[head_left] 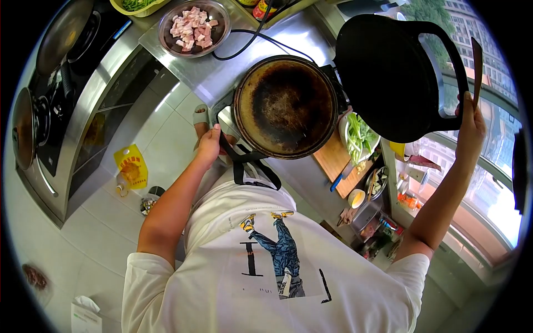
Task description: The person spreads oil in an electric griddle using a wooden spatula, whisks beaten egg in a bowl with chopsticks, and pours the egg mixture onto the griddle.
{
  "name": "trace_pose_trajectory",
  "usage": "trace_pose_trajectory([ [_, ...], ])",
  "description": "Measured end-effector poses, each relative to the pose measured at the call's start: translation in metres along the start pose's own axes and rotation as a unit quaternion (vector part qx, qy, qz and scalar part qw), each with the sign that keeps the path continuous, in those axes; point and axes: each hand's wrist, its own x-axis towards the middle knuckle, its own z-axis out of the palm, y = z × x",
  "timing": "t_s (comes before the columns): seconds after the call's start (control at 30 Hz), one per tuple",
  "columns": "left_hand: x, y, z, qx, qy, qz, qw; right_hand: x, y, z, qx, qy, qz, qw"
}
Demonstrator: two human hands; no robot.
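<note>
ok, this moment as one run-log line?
left hand: on pan handle | right hand: lid handle, slim brown utensil | lid: raised | pan: open, dark-stained | meat: in bowl

Left hand on the black handle of the round griddle, brown scorch marks inside. Right hand grips the raised lid's handle, plus a brown utensil. Bowl of diced meat near the griddle on the steel counter; cutting board on the other side.

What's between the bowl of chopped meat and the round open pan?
A black cable on the metal counter lies between the bowl and the pan, as the head view shows.
</note>
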Motion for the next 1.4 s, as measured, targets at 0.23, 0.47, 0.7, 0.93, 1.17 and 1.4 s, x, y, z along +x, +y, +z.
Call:
trace_pose_trajectory([
  [0.23, -0.001, 0.0, 0.002, 0.001, 0.0, 0.003, 1.0, 0.006, -0.003, 0.005, 0.017, 0.005, -0.021, 1.0],
  [0.47, -0.001, 0.0, 0.004, -0.009, 0.003, 0.003, 1.0, 0.009, -0.004, 0.007, -0.015, -0.009, -0.022, 1.0],
  [0.7, 0.0, -0.003, 0.004, -0.007, 0.011, 0.008, 1.0, 0.008, -0.01, 0.006, -0.01, 0.004, -0.029, 1.0],
  [0.93, 0.003, -0.006, 0.003, -0.012, 0.008, 0.014, 1.0, 0.008, -0.015, 0.002, -0.028, 0.011, -0.031, 0.999],
  [1.17, 0.001, -0.003, 0.006, 0.011, 0.023, 0.026, 0.999, 0.007, -0.018, 0.003, -0.034, 0.011, -0.04, 0.999],
  [1.4, 0.0, -0.005, 0.006, 0.003, 0.022, 0.025, 0.999, 0.012, -0.012, 0.006, -0.027, 0.001, -0.043, 0.999],
])
